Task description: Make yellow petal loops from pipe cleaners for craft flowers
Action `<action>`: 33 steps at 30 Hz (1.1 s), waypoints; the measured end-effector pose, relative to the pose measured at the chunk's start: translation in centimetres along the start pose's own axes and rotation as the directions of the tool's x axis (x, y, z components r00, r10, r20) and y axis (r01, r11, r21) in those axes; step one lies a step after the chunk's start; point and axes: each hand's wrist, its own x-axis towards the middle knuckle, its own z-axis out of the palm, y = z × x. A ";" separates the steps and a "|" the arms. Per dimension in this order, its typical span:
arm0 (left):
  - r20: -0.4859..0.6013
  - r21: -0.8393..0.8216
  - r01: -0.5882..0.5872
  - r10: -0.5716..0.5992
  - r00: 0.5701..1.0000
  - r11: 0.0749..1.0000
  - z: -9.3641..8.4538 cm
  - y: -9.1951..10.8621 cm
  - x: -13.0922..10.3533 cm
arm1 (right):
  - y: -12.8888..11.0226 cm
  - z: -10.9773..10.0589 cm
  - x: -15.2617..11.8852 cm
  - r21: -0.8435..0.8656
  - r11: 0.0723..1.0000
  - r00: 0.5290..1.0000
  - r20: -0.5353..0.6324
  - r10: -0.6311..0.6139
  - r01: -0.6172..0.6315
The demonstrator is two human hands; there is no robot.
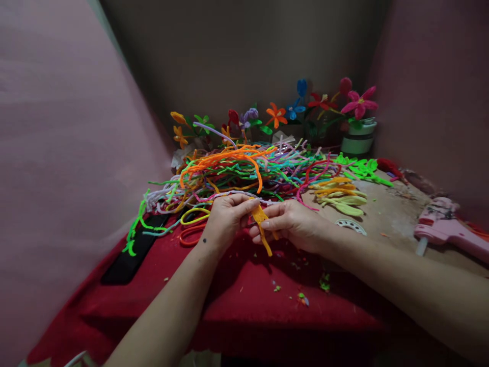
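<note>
Near the middle of the view, a yellow-orange pipe-cleaner piece (pixel 260 216) is held between both hands, its two loose ends hanging down. My left hand (pixel 232 216) pinches its upper end between thumb and fingers. On its right side, my right hand (pixel 288 223) grips it lower down with thumb and fingertips. Just behind the hands lies a large tangled pile of coloured pipe cleaners (pixel 237 171), with orange ones on top. Folded yellow and pale green pieces (pixel 340 196) lie to the right of the pile.
A black phone (pixel 124 260) lies at the left on the red cloth (pixel 244 300). At the right is a pink glue gun (pixel 445 227). Pipe-cleaner flowers (pixel 359 104) and a green pot (pixel 357 140) stand at the back. Small scraps lie near the front.
</note>
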 end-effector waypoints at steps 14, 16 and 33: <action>-0.053 0.011 -0.018 0.018 0.998 1.000 -0.1 0.2 0.1 | -0.4 1.5 -0.4 0.008 1.000 0.999 0.044 -0.009 0.009; -0.046 -0.001 -0.014 0.013 0.999 1.000 -0.1 0.2 -0.1 | -0.3 1.3 -0.4 0.036 0.999 0.999 0.049 -0.010 0.009; 0.081 -0.119 0.079 -0.070 0.994 0.990 1.1 -0.3 -0.5 | -0.7 0.1 0.6 0.148 0.974 0.964 -0.229 -0.136 0.173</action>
